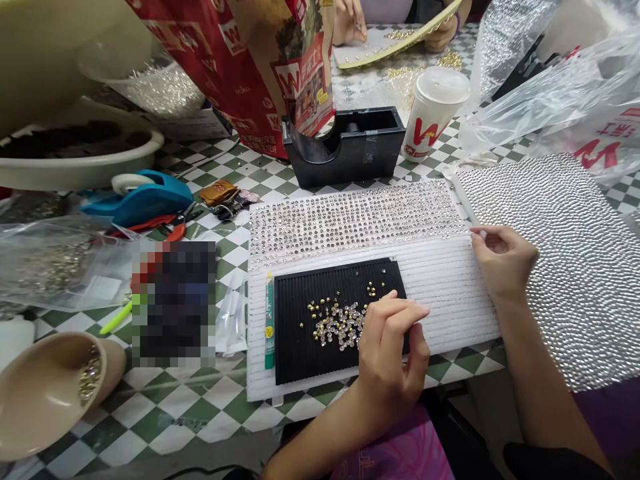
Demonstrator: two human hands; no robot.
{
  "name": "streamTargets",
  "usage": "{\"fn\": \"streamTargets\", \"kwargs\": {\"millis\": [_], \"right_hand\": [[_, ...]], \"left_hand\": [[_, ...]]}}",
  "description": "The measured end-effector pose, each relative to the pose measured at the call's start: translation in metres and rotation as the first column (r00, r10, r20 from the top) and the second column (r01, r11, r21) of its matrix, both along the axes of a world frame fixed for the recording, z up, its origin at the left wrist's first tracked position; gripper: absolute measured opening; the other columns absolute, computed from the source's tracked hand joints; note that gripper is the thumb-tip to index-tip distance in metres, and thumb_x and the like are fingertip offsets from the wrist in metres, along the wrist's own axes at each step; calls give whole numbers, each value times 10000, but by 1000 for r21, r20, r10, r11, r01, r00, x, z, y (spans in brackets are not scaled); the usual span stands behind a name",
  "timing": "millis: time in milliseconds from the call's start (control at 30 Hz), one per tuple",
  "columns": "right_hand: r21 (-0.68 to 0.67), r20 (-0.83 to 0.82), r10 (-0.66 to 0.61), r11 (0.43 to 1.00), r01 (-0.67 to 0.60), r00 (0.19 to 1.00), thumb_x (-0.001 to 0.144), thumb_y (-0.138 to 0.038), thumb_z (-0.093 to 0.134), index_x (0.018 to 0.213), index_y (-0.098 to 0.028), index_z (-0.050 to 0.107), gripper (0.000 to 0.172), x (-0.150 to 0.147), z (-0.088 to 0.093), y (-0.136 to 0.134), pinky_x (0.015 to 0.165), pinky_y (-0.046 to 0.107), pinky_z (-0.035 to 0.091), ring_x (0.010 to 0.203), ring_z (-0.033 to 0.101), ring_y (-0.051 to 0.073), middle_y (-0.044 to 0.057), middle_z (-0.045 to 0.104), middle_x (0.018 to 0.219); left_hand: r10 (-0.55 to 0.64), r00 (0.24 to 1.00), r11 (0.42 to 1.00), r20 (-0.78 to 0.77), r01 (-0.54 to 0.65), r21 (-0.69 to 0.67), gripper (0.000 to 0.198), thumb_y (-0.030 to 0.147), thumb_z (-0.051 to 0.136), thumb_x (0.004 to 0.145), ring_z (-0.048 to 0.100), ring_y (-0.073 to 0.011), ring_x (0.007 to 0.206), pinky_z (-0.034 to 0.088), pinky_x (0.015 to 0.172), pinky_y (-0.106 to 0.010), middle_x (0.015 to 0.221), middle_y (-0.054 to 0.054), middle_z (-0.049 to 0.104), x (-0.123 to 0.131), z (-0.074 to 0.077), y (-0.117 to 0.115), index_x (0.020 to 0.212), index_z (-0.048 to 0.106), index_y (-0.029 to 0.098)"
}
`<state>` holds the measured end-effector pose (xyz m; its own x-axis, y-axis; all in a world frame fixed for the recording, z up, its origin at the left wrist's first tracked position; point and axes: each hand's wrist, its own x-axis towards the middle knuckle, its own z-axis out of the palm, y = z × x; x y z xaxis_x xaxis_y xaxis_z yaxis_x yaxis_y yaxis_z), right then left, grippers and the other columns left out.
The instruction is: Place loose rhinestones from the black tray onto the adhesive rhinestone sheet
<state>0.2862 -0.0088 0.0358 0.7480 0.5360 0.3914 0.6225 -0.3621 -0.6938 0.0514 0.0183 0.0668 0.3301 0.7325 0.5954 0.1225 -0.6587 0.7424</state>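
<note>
My left hand [393, 347] hovers over the right part of a black ridged tray [295, 360], its fingers loosely bent and apart. Loose clear and gold-backed rhinestones [340, 323] lie heaped in the tray beside it. At the right edge of a white ribbed board [450, 293], my right hand [503, 260] pinches thumb and forefinger together; whatever lies between the tips is too small to make out. Rows of set rhinestones [350, 217] cover the board's far strip. A green-labelled pen-like tube [270, 320] lies along the tray's left side.
A sheet of silvery stones [560, 267] lies under my right forearm. Behind stand a black tape dispenser [350, 147], a paper cup [435, 113] and a red bag [260, 73]. Left are a blue dispenser [145, 197] and beige bowl [40, 400]. Another person's hand [350, 23] works opposite.
</note>
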Motion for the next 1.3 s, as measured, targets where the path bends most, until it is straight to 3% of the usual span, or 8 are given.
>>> {"fn": "streamTargets", "kwargs": {"millis": [567, 867, 1300], "right_hand": [[7, 37, -21, 1000, 21, 999, 794, -212, 687, 898, -130, 755, 149, 1, 0, 0, 695, 341, 560, 740, 654, 197, 101, 725, 892], [60, 84, -87, 995, 82, 993, 760, -172, 692, 877, -140, 754, 136, 5, -5, -2, 702, 344, 574, 743, 676, 191, 73, 728, 877], [17, 125, -75, 997, 74, 989, 770, -137, 669, 861, -169, 745, 123, 8, -6, -2, 686, 365, 561, 721, 658, 199, 65, 712, 846]], "left_hand": [[-7, 1000, 1000, -1, 7, 1, 235, 59, 510, 830, 639, -117, 857, 595, 893, -331, 888, -32, 668, -1, 1, 0, 1028, 580, 162], [3, 1000, 1000, -5, -3, 10, 228, 47, 510, 827, 636, -102, 879, 579, 931, -307, 886, -31, 661, 0, 0, -1, 1019, 588, 143], [-1, 1000, 1000, -19, 1, 5, 226, 55, 515, 829, 638, -109, 882, 580, 928, -317, 892, -34, 666, -1, 1, -1, 1025, 586, 144]]}}
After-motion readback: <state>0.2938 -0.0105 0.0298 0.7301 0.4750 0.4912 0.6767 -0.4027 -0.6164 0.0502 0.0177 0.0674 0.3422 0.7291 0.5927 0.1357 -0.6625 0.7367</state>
